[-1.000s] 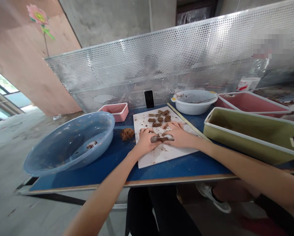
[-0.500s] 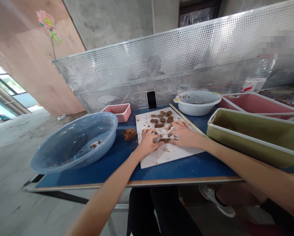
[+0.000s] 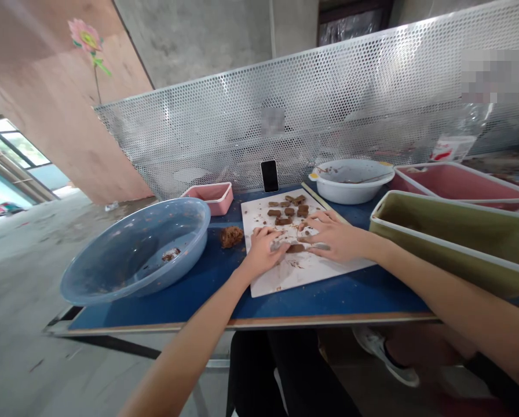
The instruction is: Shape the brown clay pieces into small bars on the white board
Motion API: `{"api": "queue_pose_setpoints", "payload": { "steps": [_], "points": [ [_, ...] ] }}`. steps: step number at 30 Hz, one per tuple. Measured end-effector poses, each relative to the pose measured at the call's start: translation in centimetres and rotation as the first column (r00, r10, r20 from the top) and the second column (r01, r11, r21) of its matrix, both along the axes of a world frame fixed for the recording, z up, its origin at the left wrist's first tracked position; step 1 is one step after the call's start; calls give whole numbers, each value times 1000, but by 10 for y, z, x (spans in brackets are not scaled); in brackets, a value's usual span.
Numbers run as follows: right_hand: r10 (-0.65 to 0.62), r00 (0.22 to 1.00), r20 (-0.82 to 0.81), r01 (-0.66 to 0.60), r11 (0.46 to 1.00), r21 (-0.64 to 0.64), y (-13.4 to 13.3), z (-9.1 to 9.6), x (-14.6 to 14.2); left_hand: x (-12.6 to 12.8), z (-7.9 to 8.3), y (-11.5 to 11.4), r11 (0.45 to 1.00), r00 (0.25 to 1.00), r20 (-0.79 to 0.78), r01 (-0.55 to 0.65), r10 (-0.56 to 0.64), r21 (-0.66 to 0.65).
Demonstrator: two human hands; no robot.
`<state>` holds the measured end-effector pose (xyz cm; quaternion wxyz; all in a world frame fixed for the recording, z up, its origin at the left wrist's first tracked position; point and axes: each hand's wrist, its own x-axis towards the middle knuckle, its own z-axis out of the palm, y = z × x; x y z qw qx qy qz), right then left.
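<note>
On the white board (image 3: 263, 281) lies a small brown clay-like bar (image 3: 296, 248), between my two thumbs. My left hand (image 3: 263, 250) rests at its left side, fingers apart, the smeared thumb against the bar's left end. My right hand (image 3: 335, 238) spreads over the board's right side, its grey-smeared thumb a little off the bar's right end. Several short brown pieces (image 3: 289, 212) sit in rough rows toward the far edge of the board, and brown crumbs and smears mark its surface. A crumbly brown lump (image 3: 231, 237) sits on the blue tabletop left of the board.
A large blue basin (image 3: 133, 249) stands at left, a small pink tub (image 3: 211, 197) behind it. Behind the board a phone (image 3: 269, 176) leans on the perforated metal screen (image 3: 225, 127). A white basin (image 3: 350, 188), a green trough (image 3: 450, 249) and a pink tray (image 3: 468, 179) stand at right.
My right hand has shifted slightly right and opened wider, its thumb drawing off the end of the brown bar. My left hand has stayed at the bar's left end.
</note>
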<state>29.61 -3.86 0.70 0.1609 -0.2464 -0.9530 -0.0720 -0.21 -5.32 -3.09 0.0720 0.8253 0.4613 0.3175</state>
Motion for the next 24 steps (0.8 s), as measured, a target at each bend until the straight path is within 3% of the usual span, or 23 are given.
{"api": "queue_pose_setpoints", "payload": {
  "steps": [8,14,20,24],
  "points": [
    [-25,996,86,37,990,-137,-2,1,-3,-1,-4,3,999,998,54,-26,24,43],
    [-54,998,-17,52,993,-104,-2,5,-1,-1,-3,3,999,997,75,-39,36,38],
    [-35,996,81,52,972,-229,-2,1,-4,0,-1,1,999,996,80,-40,39,7],
    [-43,999,24,46,989,-142,-2,3,-3,0,1,1,999,997,75,-36,35,7]
  ]
}}
